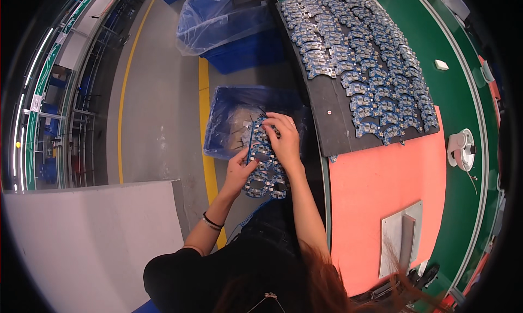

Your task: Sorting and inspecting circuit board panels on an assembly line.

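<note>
A blue circuit board panel (262, 150), made of several joined curved boards with small parts on them, is held upright-lengthwise in front of me. My left hand (238, 172) grips its left edge, thumb lying over the face. My right hand (285, 142) is at the upper right of the panel, with thumb and fingers closed at its top end; what exactly they pinch is too small to make out. Beyond and partly beneath the panel is a blue bin (294, 98) with a clear plastic liner, holding some thin scraps.
At right, a black mat (340, 117) bears rows of many similar blue boards (376, 68). Nearer are a salmon-coloured mat (354, 204) and a metal plate with an upright rib (400, 238). A white fan (462, 149) stands right. Another lined blue bin (234, 54) sits farther off.
</note>
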`<action>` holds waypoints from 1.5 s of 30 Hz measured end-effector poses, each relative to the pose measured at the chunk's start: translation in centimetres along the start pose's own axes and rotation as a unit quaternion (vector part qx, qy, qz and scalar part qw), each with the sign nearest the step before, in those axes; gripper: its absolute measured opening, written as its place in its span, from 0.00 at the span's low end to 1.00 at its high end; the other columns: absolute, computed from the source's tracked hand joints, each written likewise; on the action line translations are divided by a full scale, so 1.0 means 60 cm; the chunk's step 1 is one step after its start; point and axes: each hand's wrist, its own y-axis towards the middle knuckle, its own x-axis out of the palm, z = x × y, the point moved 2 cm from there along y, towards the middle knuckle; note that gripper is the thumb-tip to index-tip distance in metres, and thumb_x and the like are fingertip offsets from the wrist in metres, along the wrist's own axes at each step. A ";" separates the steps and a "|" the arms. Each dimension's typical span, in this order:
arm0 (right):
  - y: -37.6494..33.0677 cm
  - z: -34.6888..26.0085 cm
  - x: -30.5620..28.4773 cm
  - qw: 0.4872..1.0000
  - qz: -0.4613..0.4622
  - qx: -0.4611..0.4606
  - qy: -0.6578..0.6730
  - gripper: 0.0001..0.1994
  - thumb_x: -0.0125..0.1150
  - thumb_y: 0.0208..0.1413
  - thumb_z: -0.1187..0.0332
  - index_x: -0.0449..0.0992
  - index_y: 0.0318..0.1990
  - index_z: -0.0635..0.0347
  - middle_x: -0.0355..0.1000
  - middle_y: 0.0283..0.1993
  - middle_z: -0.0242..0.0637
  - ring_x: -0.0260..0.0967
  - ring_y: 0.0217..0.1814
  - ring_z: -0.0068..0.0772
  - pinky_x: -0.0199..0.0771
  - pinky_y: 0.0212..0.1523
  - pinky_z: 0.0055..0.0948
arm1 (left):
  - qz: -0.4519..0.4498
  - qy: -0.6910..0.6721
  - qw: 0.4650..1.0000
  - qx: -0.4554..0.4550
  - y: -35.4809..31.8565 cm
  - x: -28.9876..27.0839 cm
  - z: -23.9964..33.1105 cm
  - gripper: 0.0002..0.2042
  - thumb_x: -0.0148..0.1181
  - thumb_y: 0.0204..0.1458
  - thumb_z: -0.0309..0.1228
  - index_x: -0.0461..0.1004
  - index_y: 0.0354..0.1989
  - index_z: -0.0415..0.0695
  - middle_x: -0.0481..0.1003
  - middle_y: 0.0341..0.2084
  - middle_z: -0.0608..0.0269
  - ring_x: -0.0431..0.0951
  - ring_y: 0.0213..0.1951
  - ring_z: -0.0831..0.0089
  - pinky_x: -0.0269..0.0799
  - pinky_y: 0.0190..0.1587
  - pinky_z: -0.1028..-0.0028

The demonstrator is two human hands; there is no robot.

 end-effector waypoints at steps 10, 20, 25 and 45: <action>-0.006 -0.014 0.024 0.998 -0.011 -0.055 -0.002 0.04 0.62 0.52 0.76 0.77 0.36 0.61 0.76 0.43 0.37 0.72 0.49 0.44 0.70 0.49 0.37 | 0.005 0.033 0.999 0.040 -0.008 0.003 0.001 0.20 0.57 0.59 0.21 0.69 0.60 0.34 0.77 0.42 0.66 0.75 0.39 0.84 0.74 0.42 0.80; -0.013 0.009 0.020 0.968 -0.025 0.135 0.212 0.05 0.52 0.61 0.81 0.75 0.39 0.69 0.80 0.41 0.41 0.76 0.42 0.27 0.74 0.46 0.24 | 0.025 0.032 0.998 0.038 -0.017 0.004 -0.019 0.20 0.57 0.58 0.21 0.69 0.59 0.33 0.77 0.45 0.65 0.76 0.43 0.82 0.74 0.45 0.79; -0.020 0.005 -0.011 0.979 -0.024 0.121 0.162 0.05 0.56 0.60 0.79 0.77 0.41 0.68 0.79 0.40 0.39 0.77 0.43 0.32 0.74 0.46 0.26 | 0.066 -0.023 0.997 0.032 -0.020 -0.012 -0.022 0.20 0.57 0.57 0.20 0.70 0.59 0.34 0.78 0.44 0.64 0.76 0.42 0.80 0.74 0.45 0.78; -0.041 0.043 -0.035 0.988 0.015 0.088 0.123 0.06 0.59 0.57 0.78 0.78 0.41 0.65 0.74 0.51 0.42 0.73 0.52 0.43 0.71 0.54 0.32 | 0.070 -0.046 0.994 0.075 -0.028 -0.015 -0.019 0.22 0.58 0.58 0.23 0.67 0.61 0.34 0.77 0.48 0.59 0.78 0.45 0.75 0.74 0.50 0.75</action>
